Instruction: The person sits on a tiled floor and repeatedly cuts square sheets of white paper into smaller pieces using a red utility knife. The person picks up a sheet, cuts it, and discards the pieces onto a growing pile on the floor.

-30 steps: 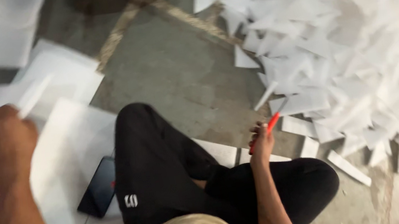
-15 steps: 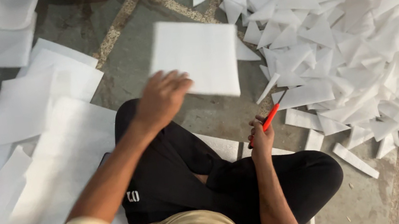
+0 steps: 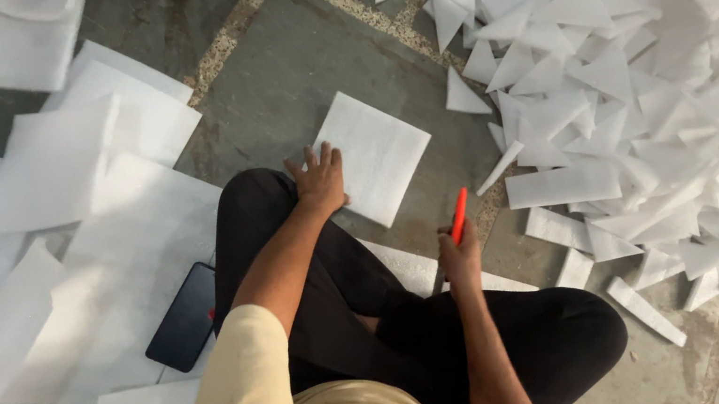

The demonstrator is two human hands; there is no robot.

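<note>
Legs: we sit cross-legged in black trousers on the stone floor.
Right hand: our right hand, just above the knee, is closed around a red cutter that points up and away.
Phone: a dark phone lies on white sheets at our left thigh.
Left hand: our left hand lies flat, fingers spread, on the near-left corner of 1 square white foam sheet; it presses, gripping nothing.
Sheet: it lies flat on the floor in front of our knees.
Far left: larger foam sheets overlap.
Far right: a heap of cut foam triangles.
</note>
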